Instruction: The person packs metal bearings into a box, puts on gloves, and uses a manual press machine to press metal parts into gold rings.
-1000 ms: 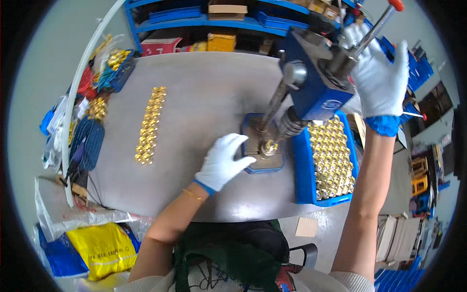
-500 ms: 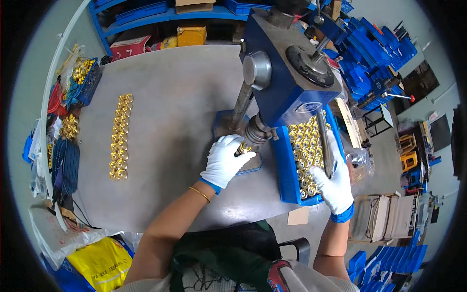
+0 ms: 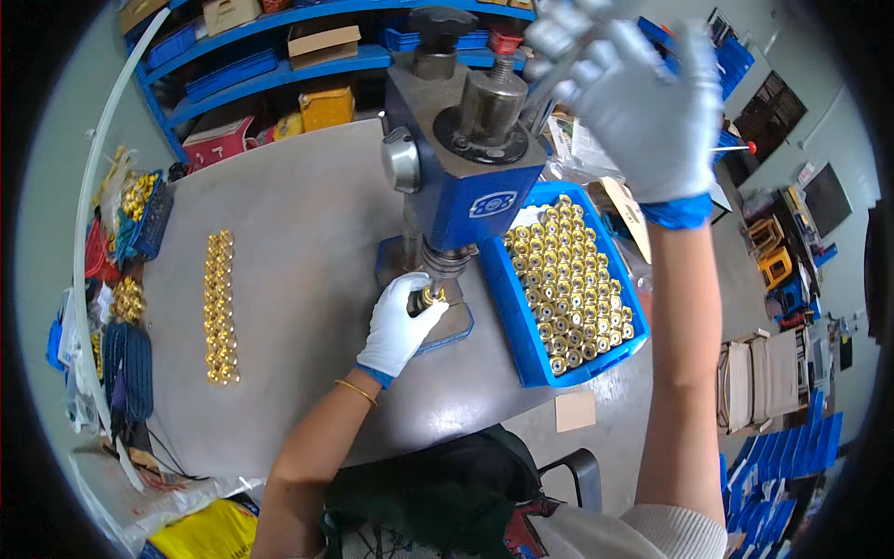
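Observation:
My left hand, in a white glove, pinches a small brass-coloured fitting on the base plate of a blue bench press. The press spindle comes down right above the fitting; whether they touch I cannot make out. High at the right, my gloved right hand is raised beside the press lever, its thumb and fingers spread and blurred. Any contact with the lever is unclear.
Right of the press, a blue bin holds rows of brass-coloured fittings. A column of brass pieces lies at the table's left. Baskets of parts stand along the left edge. Blue shelves with boxes rise behind the table.
My right hand has swung up from beside the bin, and the lever has gone up with it. The view has shifted; my left hand keeps the fitting under the spindle.

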Demonstrator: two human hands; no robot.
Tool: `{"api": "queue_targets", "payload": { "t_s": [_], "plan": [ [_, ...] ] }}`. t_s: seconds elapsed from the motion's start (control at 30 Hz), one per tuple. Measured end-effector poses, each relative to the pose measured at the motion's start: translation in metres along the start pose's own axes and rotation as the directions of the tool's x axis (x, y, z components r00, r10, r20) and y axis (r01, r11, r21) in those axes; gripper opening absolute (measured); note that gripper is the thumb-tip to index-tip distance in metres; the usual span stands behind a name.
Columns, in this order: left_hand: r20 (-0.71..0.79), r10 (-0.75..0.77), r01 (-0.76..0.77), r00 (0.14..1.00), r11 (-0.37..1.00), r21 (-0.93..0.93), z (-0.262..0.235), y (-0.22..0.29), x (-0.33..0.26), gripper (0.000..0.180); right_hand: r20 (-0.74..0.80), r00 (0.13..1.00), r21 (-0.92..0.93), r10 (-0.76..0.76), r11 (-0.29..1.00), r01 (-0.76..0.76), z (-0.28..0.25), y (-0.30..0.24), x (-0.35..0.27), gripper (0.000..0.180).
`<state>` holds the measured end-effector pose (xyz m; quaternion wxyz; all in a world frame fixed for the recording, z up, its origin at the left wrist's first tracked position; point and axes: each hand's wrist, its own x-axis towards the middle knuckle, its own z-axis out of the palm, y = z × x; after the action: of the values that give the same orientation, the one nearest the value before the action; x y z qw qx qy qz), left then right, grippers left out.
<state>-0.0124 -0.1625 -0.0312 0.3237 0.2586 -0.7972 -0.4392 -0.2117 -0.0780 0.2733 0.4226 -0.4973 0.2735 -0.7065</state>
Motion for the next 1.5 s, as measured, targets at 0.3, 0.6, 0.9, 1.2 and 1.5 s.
{"api": "queue_targets", "payload": {
  "t_s": [0.3, 0.6, 0.9, 1.2, 1.5],
  "plan": [
    [-0.072, -0.145, 0.13, 0.987, 0.975, -0.18, -0.049, -0.023, 0.015, 0.036, -0.574, 0.787, -0.78, 0.228, -0.446, -0.439, -0.16, 0.103, -0.071, 0.037],
    [-0.295, 0.14, 0.139, 0.945, 0.645, 0.751, -0.225, -0.126, 0.081, 0.04, -0.405, 0.88, -0.789, 0.248, 0.391, -0.474, -0.239, 0.142, -0.082, 0.06],
    [-0.236, -0.133, 0.269, 0.963, 0.358, 0.894, -0.253, -0.199, 0.129, 0.032, -0.388, 0.876, -0.904, 0.287, -0.305, -0.301, -0.23, 0.109, -0.099, 0.08],
    [-0.282, 0.071, 0.21, 0.957, 0.503, 0.838, -0.249, -0.188, 0.106, 0.038, -0.179, 0.857, -0.974, 0.483, 0.038, -0.225, -0.068, 0.161, -0.12, 0.043],
    [-0.034, 0.245, -0.223, 0.969, 0.926, 0.305, -0.089, -0.055, 0.024, 0.044, 0.057, 0.905, -0.998, 0.423, 0.039, 0.044, -0.056, 0.191, -0.126, 0.047]
  ]
}}
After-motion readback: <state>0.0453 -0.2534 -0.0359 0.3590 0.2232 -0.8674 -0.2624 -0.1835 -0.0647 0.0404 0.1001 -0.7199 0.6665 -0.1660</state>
